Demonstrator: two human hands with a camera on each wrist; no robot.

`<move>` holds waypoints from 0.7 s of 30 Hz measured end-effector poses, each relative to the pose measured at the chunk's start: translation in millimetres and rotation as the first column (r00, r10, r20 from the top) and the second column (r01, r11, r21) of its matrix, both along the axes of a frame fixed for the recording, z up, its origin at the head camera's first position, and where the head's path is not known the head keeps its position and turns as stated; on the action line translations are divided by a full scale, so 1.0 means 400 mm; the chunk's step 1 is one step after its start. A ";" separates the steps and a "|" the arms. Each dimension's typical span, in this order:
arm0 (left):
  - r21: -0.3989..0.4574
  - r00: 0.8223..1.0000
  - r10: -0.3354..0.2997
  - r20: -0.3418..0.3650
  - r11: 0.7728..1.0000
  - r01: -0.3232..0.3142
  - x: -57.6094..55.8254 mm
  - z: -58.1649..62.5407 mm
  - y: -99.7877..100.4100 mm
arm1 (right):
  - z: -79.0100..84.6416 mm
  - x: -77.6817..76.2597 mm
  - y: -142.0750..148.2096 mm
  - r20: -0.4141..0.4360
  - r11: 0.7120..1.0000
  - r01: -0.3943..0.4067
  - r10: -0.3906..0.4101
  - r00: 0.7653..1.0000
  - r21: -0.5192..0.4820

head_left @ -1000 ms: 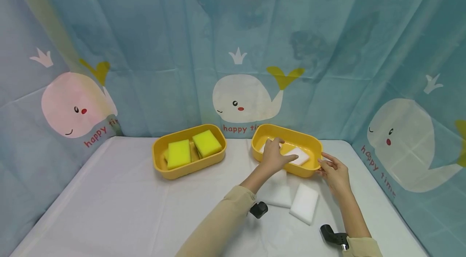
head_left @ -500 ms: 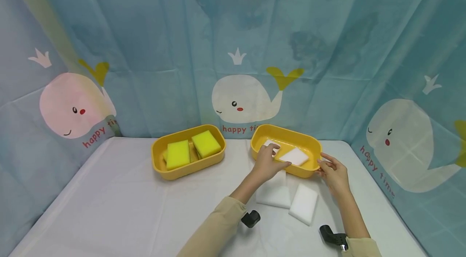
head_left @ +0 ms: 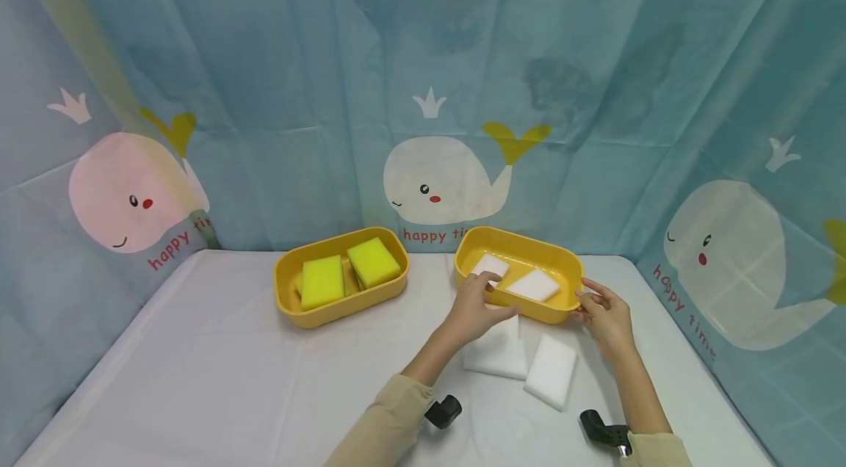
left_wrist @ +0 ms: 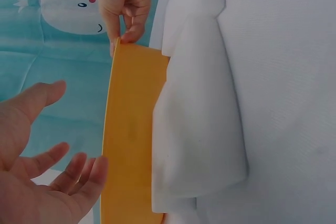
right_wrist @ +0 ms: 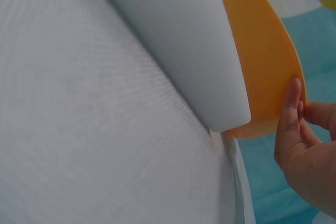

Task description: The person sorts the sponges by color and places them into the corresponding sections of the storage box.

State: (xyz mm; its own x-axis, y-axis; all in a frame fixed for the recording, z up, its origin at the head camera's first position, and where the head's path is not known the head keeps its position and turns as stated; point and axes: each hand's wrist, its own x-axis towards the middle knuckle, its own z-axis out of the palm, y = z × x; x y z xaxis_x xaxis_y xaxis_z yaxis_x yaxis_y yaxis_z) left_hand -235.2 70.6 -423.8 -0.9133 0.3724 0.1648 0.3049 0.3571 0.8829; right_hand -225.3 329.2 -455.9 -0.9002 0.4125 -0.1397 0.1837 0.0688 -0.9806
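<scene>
Two white sponges (head_left: 534, 285) lie flat in the yellow tray (head_left: 538, 245) on the right, one near each end. My right hand (head_left: 608, 316) pinches that tray's right rim between thumb and fingers; the right wrist view shows the same pinch. In front of the tray's near wall is my left hand (head_left: 472, 311), fingers spread and loosely bent, holding nothing. On the table before the tray are more white sponges (head_left: 496, 355), partly overlapping below my left hand, and a separate white sponge (head_left: 551, 371) slanted to their right.
A second yellow tray (head_left: 350, 303) stands on the left, holding several yellow sponges (head_left: 324, 281), some beneath others. Both trays sit near the far edge of the white table (head_left: 218, 364). A blue curtain (head_left: 284, 158) with whale prints hangs behind and at both sides.
My left hand has drawn back from over the right tray, toward the near left, uncovering the two white sponges inside. My right hand has kept its grip on the rim.
</scene>
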 end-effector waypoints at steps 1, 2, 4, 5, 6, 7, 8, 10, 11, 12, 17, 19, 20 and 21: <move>0.001 1.000 -0.002 0.004 1.000 0.002 0.002 -0.002 -0.002 | -0.001 0.000 0.000 0.002 1.000 0.000 0.000 1.000 0.000; -0.001 1.000 -0.006 0.010 1.000 0.006 0.004 -0.004 -0.005 | -0.001 -0.001 0.000 0.003 1.000 0.001 -0.001 1.000 -0.001; -0.004 1.000 -0.012 0.021 1.000 0.012 0.007 -0.008 -0.010 | -0.002 -0.002 0.000 0.004 1.000 0.001 -0.001 1.000 -0.002; -0.005 1.000 -0.014 0.028 1.000 0.014 0.009 -0.010 -0.012 | -0.003 -0.002 0.000 0.005 1.000 0.001 -0.001 1.000 -0.003; -0.008 0.999 -0.015 0.031 1.000 0.016 0.011 -0.012 -0.015 | -0.003 -0.002 0.000 0.006 1.000 0.001 -0.001 1.000 -0.003; -0.008 0.999 -0.016 0.036 1.000 0.017 0.012 -0.014 -0.017 | -0.003 -0.002 0.000 0.006 1.000 0.001 -0.001 1.000 -0.003; -0.010 0.999 -0.016 0.041 1.000 0.016 0.014 -0.017 -0.020 | -0.002 -0.001 -0.001 0.007 1.000 0.001 -0.001 1.000 -0.003; -0.015 0.999 -0.012 0.045 1.000 0.013 0.017 -0.022 -0.024 | -0.001 -0.001 -0.002 0.010 1.000 -0.001 0.001 1.000 -0.003; -0.018 0.999 -0.011 0.049 1.000 0.011 0.018 -0.025 -0.026 | -0.001 -0.001 -0.002 0.011 1.000 -0.001 0.001 1.000 -0.004; -0.021 0.999 -0.009 0.053 1.000 0.010 0.020 -0.028 -0.028 | 0.000 0.000 -0.002 0.013 1.000 -0.001 0.001 1.000 -0.004; -0.039 0.997 -0.003 0.071 0.999 0.005 0.027 -0.044 -0.037 | 0.003 0.000 -0.002 0.026 1.000 0.007 -0.007 1.000 -0.008; -0.049 0.997 -0.001 0.078 0.999 0.005 0.030 -0.049 -0.039 | 0.003 0.000 -0.002 0.027 1.000 0.008 -0.008 1.000 -0.005; -0.053 0.997 0.001 0.083 0.999 0.004 0.032 -0.051 -0.041 | 0.003 0.000 -0.002 0.027 1.000 0.008 -0.008 1.000 -0.004; -0.055 0.996 0.000 0.088 0.998 0.005 0.034 -0.053 -0.043 | 0.002 -0.001 -0.002 0.027 1.000 0.006 -0.006 1.000 -0.001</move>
